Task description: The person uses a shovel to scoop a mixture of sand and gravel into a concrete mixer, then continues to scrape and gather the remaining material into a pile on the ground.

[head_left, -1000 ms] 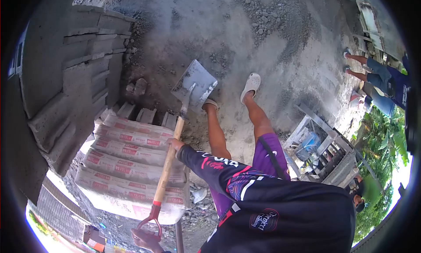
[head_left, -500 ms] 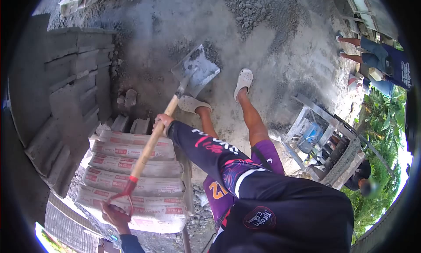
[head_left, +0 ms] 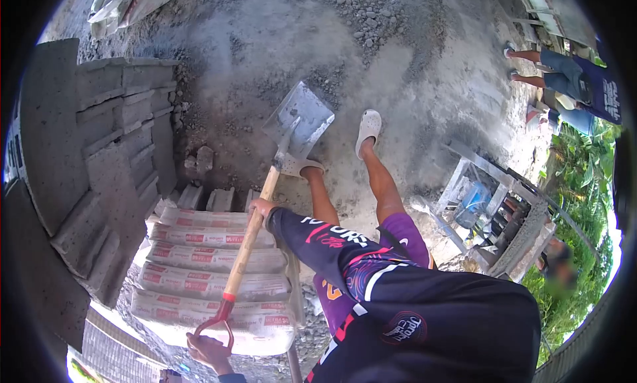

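A shovel slants across the head view. Its square metal blade lies low over the dusty ground beside my white clogs, its face mostly bare. My right hand is wrapped round the wooden shaft, partway down it, with the arm reaching across my body. At the rear end, my left hand is closed on the red D-shaped handle. Below the shaft and handle lie stacked cement bags, white with red print.
Grey concrete blocks are stacked at left. Loose gravel lies ahead. A metal-framed machine with a blue part stands at right. One person stands far right; another is behind the machine. Paper sacks sit at upper left.
Grey material seen on the blade earlier is mostly gone from it. Both hands and the shovel's rear end have shifted right and down in view, partly with the camera's movement.
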A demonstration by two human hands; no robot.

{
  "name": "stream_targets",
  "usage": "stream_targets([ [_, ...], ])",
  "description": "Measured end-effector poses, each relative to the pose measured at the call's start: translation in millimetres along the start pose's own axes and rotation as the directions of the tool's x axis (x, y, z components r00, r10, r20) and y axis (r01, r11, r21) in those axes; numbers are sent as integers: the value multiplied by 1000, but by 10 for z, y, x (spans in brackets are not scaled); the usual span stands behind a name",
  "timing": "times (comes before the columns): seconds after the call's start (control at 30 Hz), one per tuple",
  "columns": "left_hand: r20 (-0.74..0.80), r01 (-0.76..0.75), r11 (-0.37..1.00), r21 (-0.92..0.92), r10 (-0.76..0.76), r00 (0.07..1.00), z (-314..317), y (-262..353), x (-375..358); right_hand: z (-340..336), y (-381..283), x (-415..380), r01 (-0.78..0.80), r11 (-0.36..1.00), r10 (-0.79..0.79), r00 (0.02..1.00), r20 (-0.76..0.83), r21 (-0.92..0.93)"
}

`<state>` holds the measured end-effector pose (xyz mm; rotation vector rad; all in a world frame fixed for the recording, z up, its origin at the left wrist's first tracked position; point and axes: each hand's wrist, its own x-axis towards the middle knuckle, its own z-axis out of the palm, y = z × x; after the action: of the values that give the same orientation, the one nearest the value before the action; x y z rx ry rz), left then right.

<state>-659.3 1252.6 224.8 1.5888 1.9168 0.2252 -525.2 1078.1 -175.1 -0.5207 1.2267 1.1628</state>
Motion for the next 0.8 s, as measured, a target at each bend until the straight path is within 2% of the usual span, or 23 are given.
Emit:
stream_targets([
  [0.07,45,78,991,-107,-74,996,157,-72,174,-18,-99,110,-25,998,22,998,-52,-49],
  [0.1,93,135,980,-145,-123,988,315,-119,255,-141,-268,266,-64,997,65,998,-11,43],
  [0.13,91,196,966,-171,-182,979,796,310,-156,-236,-526,380,-98,987,94,995,35,131],
  [0.2,201,153,977,-152,-121,972,1110,11,-109,-471,-1203,271,121,993,-121,993,-7,-19],
  [0.23,269,171,974,-148,-126,955,1352,125,-365,-786,-1600,327,296,954,-299,949,104,43],
  [0.27,331,190,971,-145,-134,934,1682,313,-807,-1074,-2074,337,391,920,-388,918,78,-17],
  [0.3,516,280,916,-288,-98,851,1992,484,-1259,-1221,-2680,-115,434,899,-417,889,189,-57],
  [0.33,770,273,946,-176,-41,637,2313,467,-1387,-1145,-3148,-565,463,870,-485,866,-121,-170],
  [0.37,793,286,939,-193,-22,609,2789,602,-1809,-1281,-3565,-872,480,837,-519,848,-104,-261],
  [0.4,729,206,956,-210,13,684,3319,743,-2246,-1253,-3931,-1553,453,861,-478,876,-67,-232],
  [0.43,711,129,969,-212,63,700,3691,877,-2503,-1143,-3987,-1868,497,848,-527,829,-189,-183],
  [0.47,711,63,974,-216,113,694,3977,993,-2685,-1196,-4049,-2091,450,878,-469,876,-113,-162],
  [0.5,729,16,972,-235,165,664,3931,1116,-2819,-1215,-4068,-2235,489,844,-522,843,-128,-219],
  [0.53,744,-28,966,-257,216,633,3902,1262,-2898,-1141,-4038,-2417,563,806,-585,806,-95,-184],
  [0.57,742,-33,966,-256,219,634,3796,1424,-2933,-1117,-4090,-2450,561,821,-571,812,-120,-107],
  [0.63,851,222,935,-276,130,508,3518,1650,-3018,-1128,-4084,-2404,557,830,-553,820,-146,-11],
  [0.7,810,223,930,-293,117,574,3554,1619,-2967,-1106,-4164,-2142,598,798,-603,794,-81,-76],
  [0.73,774,137,950,-279,138,618,3728,1363,-2815,-1118,-4249,-1970,561,826,-564,822,-85,-52],
  [0.77,783,243,940,-238,37,621,3609,1738,-2803,-950,-4279,-1998,526,850,-523,843,-124,-8],
  [0.8,732,234,929,-288,56,679,3668,1872,-2770,-830,-4327,-1935,538,837,-520,838,-167,94],
])
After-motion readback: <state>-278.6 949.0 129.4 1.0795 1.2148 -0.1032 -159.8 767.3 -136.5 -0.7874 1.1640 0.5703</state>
